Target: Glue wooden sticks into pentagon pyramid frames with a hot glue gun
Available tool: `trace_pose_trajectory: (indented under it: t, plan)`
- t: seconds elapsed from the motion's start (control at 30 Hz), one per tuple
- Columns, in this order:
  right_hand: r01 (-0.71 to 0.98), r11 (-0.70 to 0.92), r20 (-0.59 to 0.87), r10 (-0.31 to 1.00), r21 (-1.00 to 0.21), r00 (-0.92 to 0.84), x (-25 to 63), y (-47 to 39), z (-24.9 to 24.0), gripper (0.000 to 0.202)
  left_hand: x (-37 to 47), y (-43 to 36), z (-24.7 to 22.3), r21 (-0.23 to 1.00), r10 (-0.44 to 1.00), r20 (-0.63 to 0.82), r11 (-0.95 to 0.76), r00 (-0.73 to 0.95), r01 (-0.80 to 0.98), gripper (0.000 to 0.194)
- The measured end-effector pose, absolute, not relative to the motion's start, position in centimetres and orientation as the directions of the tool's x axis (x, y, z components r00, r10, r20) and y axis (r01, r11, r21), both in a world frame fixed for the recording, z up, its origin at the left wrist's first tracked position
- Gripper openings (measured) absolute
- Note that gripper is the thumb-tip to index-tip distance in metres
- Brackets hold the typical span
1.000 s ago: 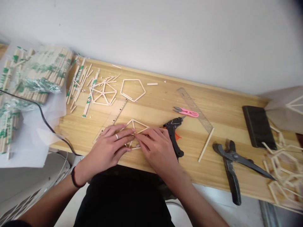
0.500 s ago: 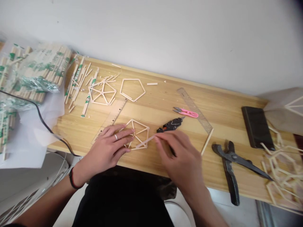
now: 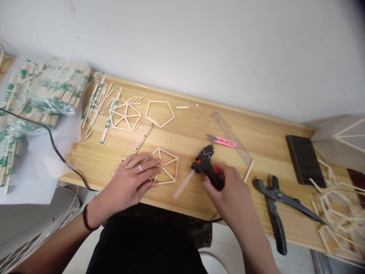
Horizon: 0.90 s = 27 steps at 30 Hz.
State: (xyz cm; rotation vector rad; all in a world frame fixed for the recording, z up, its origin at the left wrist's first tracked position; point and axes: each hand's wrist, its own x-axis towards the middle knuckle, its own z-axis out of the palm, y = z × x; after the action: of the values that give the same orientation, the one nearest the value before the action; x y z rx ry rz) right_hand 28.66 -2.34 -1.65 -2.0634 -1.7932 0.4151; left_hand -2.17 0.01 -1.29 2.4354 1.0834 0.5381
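My left hand (image 3: 132, 177) lies flat over the left part of a wooden-stick pentagon frame with inner spokes (image 3: 176, 170), fingers stretched out and pressing it to the table. Part of the frame is hidden under them. In my right hand (image 3: 232, 190) is the handle of a black hot glue gun (image 3: 204, 156), its nozzle pointing up and away. A pale glue stick (image 3: 184, 183) juts out of its rear toward the table's front edge. Just beyond the nozzle lie pink-handled thread snips (image 3: 224, 141), over a clear ruler (image 3: 232, 131).
Behind lie a spoked stick frame (image 3: 125, 116), a plain pentagon (image 3: 160, 102), loose sticks and another ruler (image 3: 139, 142). Bagged chopsticks (image 3: 61, 83) and a cable (image 3: 51, 137) are at left. Large shears (image 3: 275, 196), a black box (image 3: 305, 160) and a stick structure (image 3: 339, 205) occupy the right.
My right hand has moved from the glue stick's end to the handle and closed round it. The glue gun has turned, nozzle now more upward. My left hand stays on the frame.
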Motion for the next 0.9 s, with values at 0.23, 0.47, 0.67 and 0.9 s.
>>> trace_pose_trajectory:
  t: [0.23, 0.47, 0.67, 0.9]
  plan:
    - [0.728, -0.319, -0.265, 0.945, -0.607, 0.193, 28.3, -2.7, 1.4, 0.029, -2.1, 0.1, -0.6, 0.484, 0.752, 0.131, -0.617, 0.646, 0.620, 0.024]
    - [0.575, -0.329, -0.320, 0.940, -0.749, 0.120, 27.2, -1.6, 1.7, 0.038, -2.2, -0.1, -0.8, 0.464, 0.734, 0.137, -0.640, 0.665, 0.612, 0.033]
    - [0.554, -0.160, -0.308, 0.933, -0.817, -0.186, 28.2, 1.5, 1.5, 0.037, -1.8, -0.1, -0.4, 0.438, 0.719, 0.100, -0.652, 0.687, 0.619, 0.048]
    - [0.536, 0.046, -0.209, 0.890, -0.843, -0.406, 28.3, 2.8, 1.2, 0.041, -1.6, -0.2, -0.5, 0.466, 0.722, 0.068, -0.633, 0.688, 0.618, 0.054]
